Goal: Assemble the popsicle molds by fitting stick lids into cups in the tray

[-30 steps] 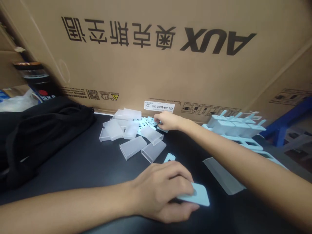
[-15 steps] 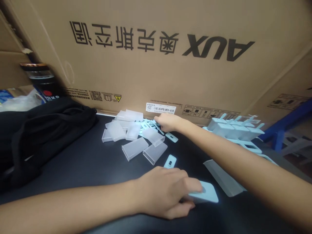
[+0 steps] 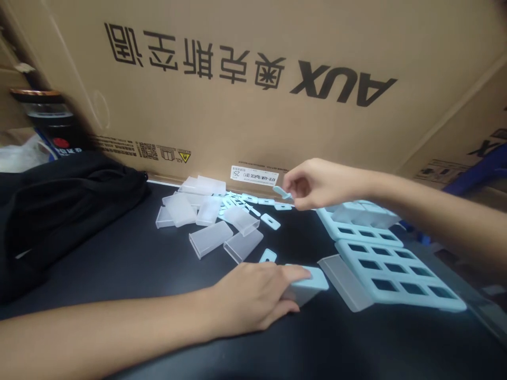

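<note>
1. Background: large brown cardboard carton (image 3: 222, 121), dark print upside down, white paper label (image 3: 254, 176) low on its face. Work surface: matte black tabletop (image 3: 150, 264).
2. Left hand (image 3: 259, 295): clamped on a flat, frosted translucent plastic case with light-blue cap (image 3: 304, 289), near the front of the tabletop. One finger across the cap, another along the near side.
3. Right hand (image 3: 315, 184): thumb and fingers together, pinching a small, slim light-blue plastic piece (image 3: 282, 193) above the tabletop, close to the carton. Rest of the piece hidden by the fingers.
4. Just behind the left hand: small light-blue rectangular plate with a hole (image 3: 269, 256). Farther back: slotted light-blue plate (image 3: 271, 221), beside a loose heap of small light-blue plastic parts (image 3: 237, 201).
5. Left of the heap and before it: scattered frosted translucent open-ended cases (image 3: 210, 238), some overlapping.
6. Right side: light-blue tray with rectangular openings (image 3: 353, 257), one lone frosted case (image 3: 345, 282) alongside; second light-blue tray (image 3: 331, 224) behind, partly covered by the right forearm.
7. Far left: crumpled black fabric (image 3: 75, 211), black bottle with copper-coloured rim (image 3: 51, 121) behind.
</note>
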